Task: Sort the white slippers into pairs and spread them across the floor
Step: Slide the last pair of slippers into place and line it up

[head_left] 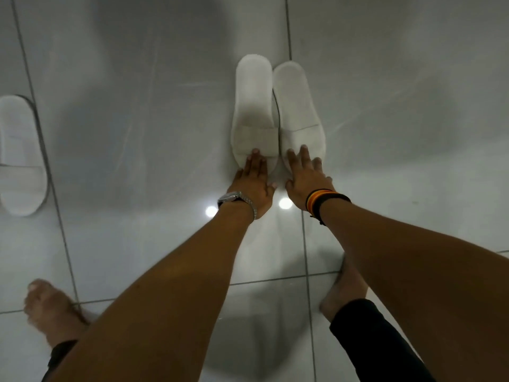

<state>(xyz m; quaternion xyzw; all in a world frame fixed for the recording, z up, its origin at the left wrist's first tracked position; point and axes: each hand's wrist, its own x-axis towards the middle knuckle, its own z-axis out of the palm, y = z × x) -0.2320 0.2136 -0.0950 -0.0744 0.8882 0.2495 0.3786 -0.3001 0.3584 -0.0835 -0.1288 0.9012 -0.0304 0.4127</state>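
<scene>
Left hand and right hand, both flat and open, align slipper pair at frame center (touching); next: left-edge slipper.

Two white slippers lie side by side near the middle of the pale grey tiled floor: the left slipper is a bright, cool white, the right slipper a slightly creamier white with a thin dark line along its inner edge. A third white slipper by the floor's left edge has a grey rim. The glossy tiles are split by darker grey grout lines and carry faint pale streaks. The left hand has a silver watch at the wrist; the right hand has black, orange and yellow bands. A black trouser leg shows at the bottom right.
</scene>
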